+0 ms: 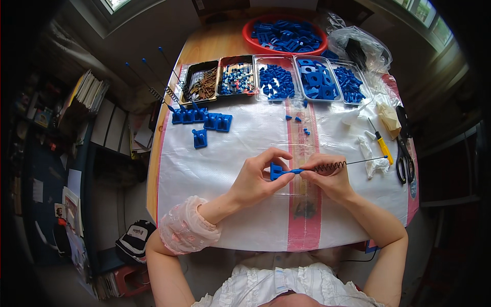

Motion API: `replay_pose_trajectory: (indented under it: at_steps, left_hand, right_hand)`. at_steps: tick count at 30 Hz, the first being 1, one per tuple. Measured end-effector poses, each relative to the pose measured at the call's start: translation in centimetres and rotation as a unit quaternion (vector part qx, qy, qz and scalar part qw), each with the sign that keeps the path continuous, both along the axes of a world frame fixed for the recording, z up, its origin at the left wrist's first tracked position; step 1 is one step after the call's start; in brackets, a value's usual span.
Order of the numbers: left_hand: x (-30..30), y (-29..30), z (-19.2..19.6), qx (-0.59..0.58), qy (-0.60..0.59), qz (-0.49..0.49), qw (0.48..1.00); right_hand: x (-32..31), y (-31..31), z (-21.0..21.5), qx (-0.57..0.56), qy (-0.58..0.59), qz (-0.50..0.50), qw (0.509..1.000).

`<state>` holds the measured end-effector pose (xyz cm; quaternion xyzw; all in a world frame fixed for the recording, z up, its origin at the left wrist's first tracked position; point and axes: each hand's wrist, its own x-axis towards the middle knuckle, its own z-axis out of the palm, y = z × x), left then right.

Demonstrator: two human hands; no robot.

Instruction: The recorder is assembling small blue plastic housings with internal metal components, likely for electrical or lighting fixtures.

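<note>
Head | blue base (276,172): in left hand (255,176) | black spring (338,165): in right hand (330,178)

Grey walls (153,38) in dim light
Daylight is admitted by a left window (118,3) and a right window (425,25); papers (90,94) are stacked beside dark shelving (28,163).

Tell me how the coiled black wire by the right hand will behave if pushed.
The coiled black wire would probably flex and spring back at its loops, which are wound like a spring. Its straight end seems fairly stiff, reaching past the right hand without visible sag. It is likely light, being thin with only a small blue tip.
</note>
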<state>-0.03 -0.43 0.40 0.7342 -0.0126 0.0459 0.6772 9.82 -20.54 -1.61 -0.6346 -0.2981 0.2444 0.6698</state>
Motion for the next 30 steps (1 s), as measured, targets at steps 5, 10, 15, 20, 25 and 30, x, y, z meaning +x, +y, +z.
replay_pose_trajectory:
  at_steps: [5,10,15,20,25,30]
  left_hand:
    - [-0.01,0.49,-0.55,-0.02,0.056,-0.037,0.998]
    - [-0.11,0.51,-0.54,-0.041,0.054,-0.039,0.997]
    - [-0.16,0.48,-0.77,-0.024,0.03,-0.027,0.999]
    - [-0.13,0.28,-1.09,-0.005,0.002,-0.013,1.0]
    - [-0.15,0.32,-0.57,0.006,0.025,-0.024,0.999]
    - [-0.1,0.28,-0.63,0.024,0.01,-0.031,0.999]
  right_hand:
    - [0.06,-0.06,0.07,-0.009,-0.006,0.004,1.0]
    - [0.06,0.06,0.31,-0.012,-0.008,0.015,1.0]
    - [-0.07,0.24,0.21,-0.008,0.006,0.008,1.0]
    - [0.14,0.17,0.19,-0.006,-0.003,0.018,1.0]
    - [0.21,0.1,0.11,-0.002,0.011,0.021,1.0]
    - [0.3,0.03,0.5,-0.005,0.003,0.031,0.999]
